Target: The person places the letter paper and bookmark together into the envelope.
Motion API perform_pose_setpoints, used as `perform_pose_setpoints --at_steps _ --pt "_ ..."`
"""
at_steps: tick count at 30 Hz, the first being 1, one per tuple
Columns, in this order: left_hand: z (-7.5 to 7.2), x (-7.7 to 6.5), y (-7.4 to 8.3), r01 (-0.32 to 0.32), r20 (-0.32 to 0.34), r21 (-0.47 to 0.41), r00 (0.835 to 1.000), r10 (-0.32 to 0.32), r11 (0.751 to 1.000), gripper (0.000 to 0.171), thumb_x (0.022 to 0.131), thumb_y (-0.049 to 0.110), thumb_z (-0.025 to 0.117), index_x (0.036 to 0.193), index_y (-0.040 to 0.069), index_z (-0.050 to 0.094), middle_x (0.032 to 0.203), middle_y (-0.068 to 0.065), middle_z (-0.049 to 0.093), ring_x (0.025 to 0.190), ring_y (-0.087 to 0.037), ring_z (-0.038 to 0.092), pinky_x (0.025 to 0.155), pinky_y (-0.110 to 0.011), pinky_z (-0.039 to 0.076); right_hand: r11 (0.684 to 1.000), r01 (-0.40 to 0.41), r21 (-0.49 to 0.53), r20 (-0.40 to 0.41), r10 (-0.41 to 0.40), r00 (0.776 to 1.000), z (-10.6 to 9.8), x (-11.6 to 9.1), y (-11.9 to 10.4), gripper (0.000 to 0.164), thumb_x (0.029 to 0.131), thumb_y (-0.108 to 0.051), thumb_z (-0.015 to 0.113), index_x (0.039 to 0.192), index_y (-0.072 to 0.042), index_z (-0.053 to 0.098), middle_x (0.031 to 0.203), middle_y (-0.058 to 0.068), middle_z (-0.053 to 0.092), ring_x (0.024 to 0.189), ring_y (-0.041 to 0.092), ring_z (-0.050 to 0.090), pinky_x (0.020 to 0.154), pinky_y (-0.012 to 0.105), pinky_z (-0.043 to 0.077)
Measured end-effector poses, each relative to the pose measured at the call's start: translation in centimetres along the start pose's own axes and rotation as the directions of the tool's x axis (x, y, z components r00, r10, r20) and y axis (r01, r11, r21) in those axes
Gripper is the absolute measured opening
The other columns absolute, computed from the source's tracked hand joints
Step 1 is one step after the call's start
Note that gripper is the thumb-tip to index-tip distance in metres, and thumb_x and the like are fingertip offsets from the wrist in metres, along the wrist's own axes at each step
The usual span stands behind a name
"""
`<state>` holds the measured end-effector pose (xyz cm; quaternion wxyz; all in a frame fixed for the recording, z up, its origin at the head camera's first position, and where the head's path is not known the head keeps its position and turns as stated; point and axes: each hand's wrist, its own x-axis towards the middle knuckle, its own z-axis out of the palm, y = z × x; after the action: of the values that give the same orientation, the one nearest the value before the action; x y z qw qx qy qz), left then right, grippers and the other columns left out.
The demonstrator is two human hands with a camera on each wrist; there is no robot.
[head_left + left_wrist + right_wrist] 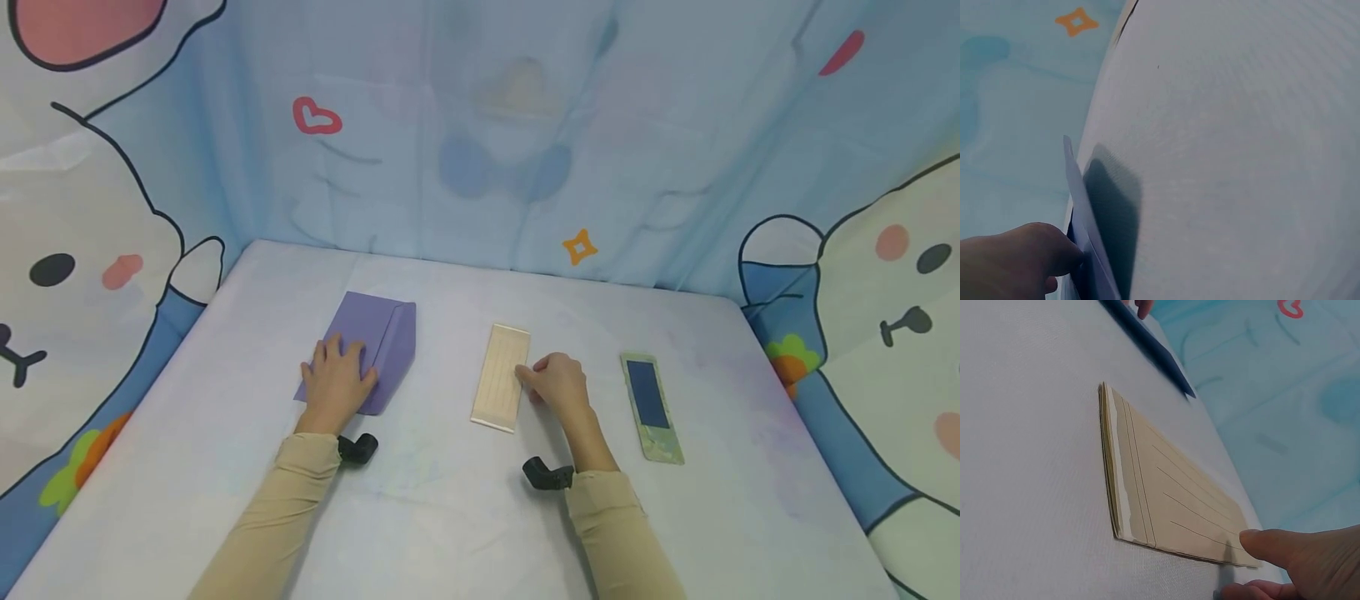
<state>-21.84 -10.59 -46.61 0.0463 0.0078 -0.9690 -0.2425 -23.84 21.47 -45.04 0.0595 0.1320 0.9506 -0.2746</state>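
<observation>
A purple envelope [367, 333] lies on the left part of the table, its flap standing up along the right side. On it rests my left hand [333, 385], fingers spread over its face; in the left wrist view the thumb [1054, 250] is against the raised flap [1088, 231]. A narrow cream notepad [498, 379] with thin ruled lines lies at the middle. My right hand [558, 385] pinches its right edge. In the right wrist view the thumb [1279, 550] is over the notepad's edge [1179, 494], with the fingers curled beside it and partly hidden.
A slim green card or pad [662, 446] with a dark blue panel lies right of my right hand. The white cloth-covered table [427, 517] meets a blue cartoon-print curtain [510, 167] at the back and sides. Black camera mounts [547, 475] jut from both wrists.
</observation>
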Motion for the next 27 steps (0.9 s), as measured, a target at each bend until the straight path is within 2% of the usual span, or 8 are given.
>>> perform_pose_setpoints --at_steps 18,27 --pt "-0.1 0.0 0.0 -0.012 0.01 0.003 1.0 0.012 1.0 0.055 0.089 0.029 0.056 0.138 0.008 0.045 0.145 -0.027 0.031 0.137 -0.05 0.022 0.102 -0.074 0.018 0.996 0.015 -0.087 0.021 -0.013 1.0 0.3 0.3 -1.1 0.042 0.084 -0.043 0.067 0.089 -0.001 0.07 0.054 0.003 0.064 0.057 0.017 0.06 0.054 0.026 0.043" --pt "-0.1 0.0 -0.1 -0.02 0.0 0.004 1.0 0.02 1.0 0.054 0.088 0.028 0.056 0.137 0.008 0.046 0.144 -0.027 0.033 0.137 -0.051 0.023 0.102 -0.074 0.019 0.993 0.007 -0.119 0.006 -0.006 1.0 0.6 0.0 -2.2 0.038 0.084 -0.04 0.067 0.071 -0.004 0.068 0.048 0.002 0.059 0.05 0.015 0.055 0.05 0.025 0.039"
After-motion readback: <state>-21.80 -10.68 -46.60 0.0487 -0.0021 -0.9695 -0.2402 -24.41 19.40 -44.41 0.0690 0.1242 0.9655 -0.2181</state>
